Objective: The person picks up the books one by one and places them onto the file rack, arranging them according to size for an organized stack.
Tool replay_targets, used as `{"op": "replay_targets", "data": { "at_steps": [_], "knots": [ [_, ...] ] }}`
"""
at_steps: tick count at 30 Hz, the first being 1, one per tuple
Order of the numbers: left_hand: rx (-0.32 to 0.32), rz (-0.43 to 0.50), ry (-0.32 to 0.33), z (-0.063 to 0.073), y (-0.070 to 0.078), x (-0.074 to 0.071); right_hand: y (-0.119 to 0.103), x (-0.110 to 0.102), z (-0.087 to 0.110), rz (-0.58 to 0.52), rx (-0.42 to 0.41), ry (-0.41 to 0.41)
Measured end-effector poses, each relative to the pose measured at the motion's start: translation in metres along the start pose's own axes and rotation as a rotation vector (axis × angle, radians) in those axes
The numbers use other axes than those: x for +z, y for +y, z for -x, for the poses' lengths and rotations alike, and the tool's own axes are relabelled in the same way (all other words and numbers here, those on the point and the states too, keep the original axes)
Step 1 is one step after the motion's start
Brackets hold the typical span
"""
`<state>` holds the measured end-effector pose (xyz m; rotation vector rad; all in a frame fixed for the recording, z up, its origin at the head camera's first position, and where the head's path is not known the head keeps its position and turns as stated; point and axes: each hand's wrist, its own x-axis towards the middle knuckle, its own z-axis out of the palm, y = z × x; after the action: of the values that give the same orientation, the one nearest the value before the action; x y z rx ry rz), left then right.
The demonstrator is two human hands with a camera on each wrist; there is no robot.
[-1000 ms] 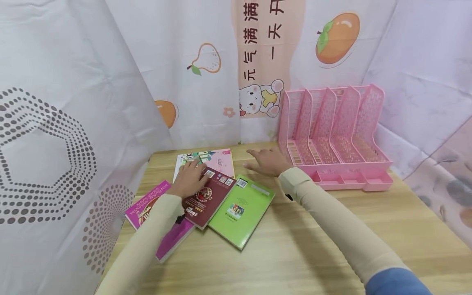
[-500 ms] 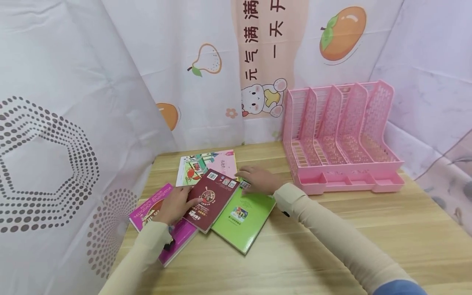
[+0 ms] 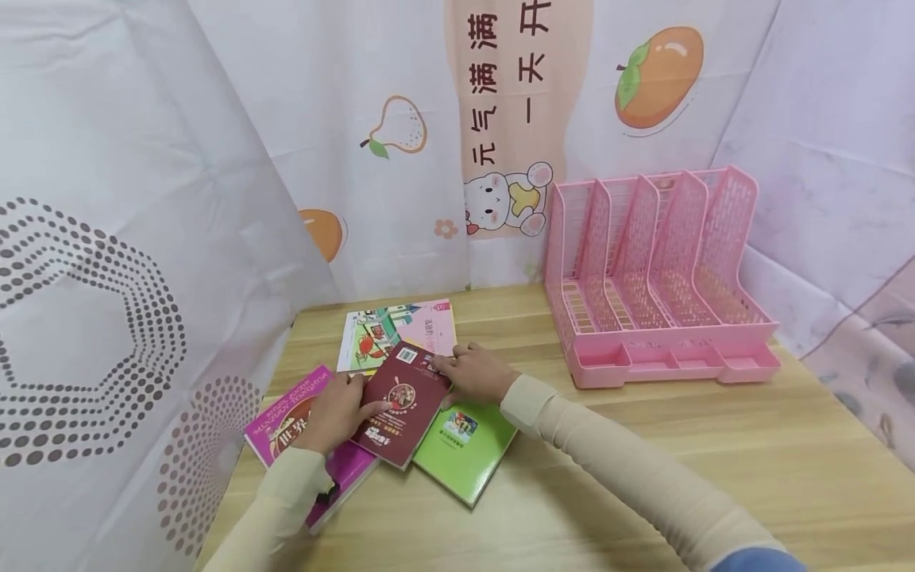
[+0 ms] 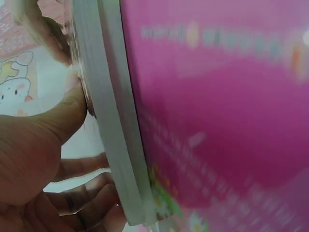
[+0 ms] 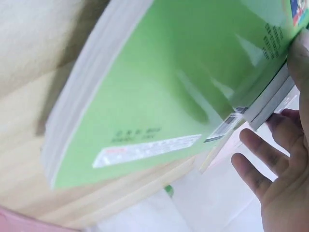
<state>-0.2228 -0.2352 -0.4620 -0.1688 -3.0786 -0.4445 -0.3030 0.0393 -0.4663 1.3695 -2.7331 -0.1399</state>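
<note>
A maroon book (image 3: pixel 415 417) lies across the middle of a loose group of books in the head view. My left hand (image 3: pixel 332 415) grips its left edge, thumb on the cover; in the left wrist view, fingers (image 4: pixel 91 193) curl at the page block. At the upper right corner, my right hand (image 3: pixel 477 376) pinches the same book between thumb and index finger, the other fingers spread. Below that hand is a green book (image 3: pixel 465 457), its top partly hidden. A magenta book (image 3: pixel 353 469) lies under the left hand and wrist.
Behind the maroon book lies a pink-and-white picture book (image 3: pixel 432 322). A pink desk organizer (image 3: pixel 672 353) with upright dividers and small front compartments stands at the right on the wooden table (image 3: pixel 643 445). Printed curtains (image 3: pixel 400 199) hang at the back and sides.
My left hand has slid from the maroon book's top to its left edge. My right hand has come left from beside the organizer, over the green book, onto the maroon book's corner.
</note>
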Motion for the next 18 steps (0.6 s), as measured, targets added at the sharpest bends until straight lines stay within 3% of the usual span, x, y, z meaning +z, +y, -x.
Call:
{"op": "replay_targets", "data": {
  "at_steps": [5, 9, 12, 14, 16, 18],
  "knots": [
    [-0.008, 0.087, -0.029, 0.012, -0.006, -0.002, 0.001, -0.002, -0.003, 0.025, -0.073, 0.022],
    [-0.029, 0.304, -0.085, 0.017, -0.019, -0.012, 0.005, -0.002, -0.004, -0.04, -0.08, 0.028],
    [-0.083, 0.615, -0.147, 0.02, -0.031, -0.023, 0.008, -0.004, -0.002, -0.077, -0.087, 0.035],
    [-0.068, 0.85, -0.174, 0.024, -0.042, -0.028, 0.011, -0.005, 0.0, -0.091, -0.105, 0.037],
    [0.027, 1.072, -0.211, 0.027, -0.051, -0.031, 0.015, -0.005, 0.003, -0.132, -0.115, 0.038],
    [0.151, 1.233, -0.264, 0.029, -0.059, -0.033, 0.019, -0.004, 0.006, -0.174, -0.114, 0.04]
  ]
}}
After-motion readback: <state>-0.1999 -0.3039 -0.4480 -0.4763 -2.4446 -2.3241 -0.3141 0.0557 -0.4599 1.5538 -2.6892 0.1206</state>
